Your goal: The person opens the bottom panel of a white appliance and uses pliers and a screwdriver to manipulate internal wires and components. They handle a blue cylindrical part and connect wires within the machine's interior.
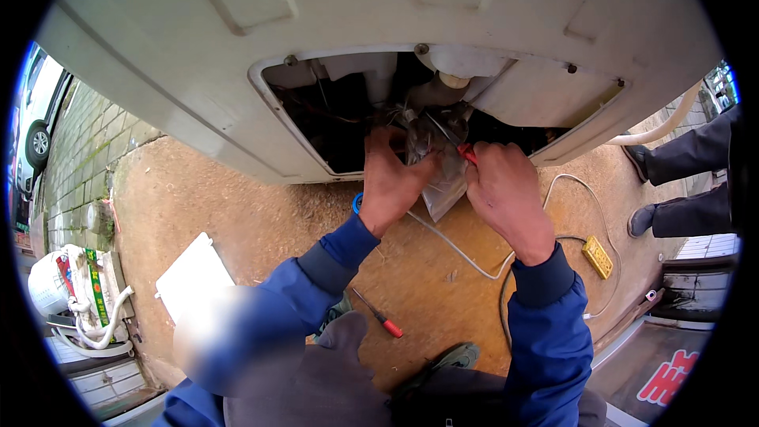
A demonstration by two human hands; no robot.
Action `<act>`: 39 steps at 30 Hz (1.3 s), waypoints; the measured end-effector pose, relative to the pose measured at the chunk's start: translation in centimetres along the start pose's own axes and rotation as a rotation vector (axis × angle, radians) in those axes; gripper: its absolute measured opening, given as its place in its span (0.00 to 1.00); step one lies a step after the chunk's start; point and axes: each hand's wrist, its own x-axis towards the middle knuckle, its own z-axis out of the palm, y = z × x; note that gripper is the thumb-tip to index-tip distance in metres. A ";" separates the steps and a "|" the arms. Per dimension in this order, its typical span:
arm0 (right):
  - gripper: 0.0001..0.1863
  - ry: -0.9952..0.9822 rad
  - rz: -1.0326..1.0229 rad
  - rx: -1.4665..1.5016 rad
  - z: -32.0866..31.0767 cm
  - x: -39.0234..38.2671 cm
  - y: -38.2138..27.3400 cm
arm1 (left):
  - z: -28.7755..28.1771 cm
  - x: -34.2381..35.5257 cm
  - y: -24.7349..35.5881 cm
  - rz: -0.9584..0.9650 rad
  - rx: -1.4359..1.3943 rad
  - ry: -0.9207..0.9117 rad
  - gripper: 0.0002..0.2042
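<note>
A white appliance panel has an open hatch showing hoses, wires and a white fitting. My right hand grips a screwdriver with a red handle, its metal shaft angled up into the opening. My left hand is closed on a crumpled clear plastic bag hanging at the hatch's lower middle; its fingertips are partly hidden. Below my hands a second red-handled screwdriver lies on the concrete.
A white removed cover lies left. A yellow power strip and cords lie right, near another person's legs. A bucket with assorted items stands at far left, below a parked white car.
</note>
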 end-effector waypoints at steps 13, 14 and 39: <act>0.05 -0.136 -0.003 -0.176 1.8 5.6 -3.3 | -1.4 -1.3 -1.3 -0.050 0.143 -0.382 0.19; 0.05 -0.144 -0.003 -0.219 2.2 6.0 -3.5 | -1.6 -1.2 -0.9 -0.072 0.187 -0.406 0.19; 0.09 -0.349 0.193 -0.152 2.4 8.1 -5.2 | -1.6 -1.8 -2.1 0.084 0.428 -0.323 0.17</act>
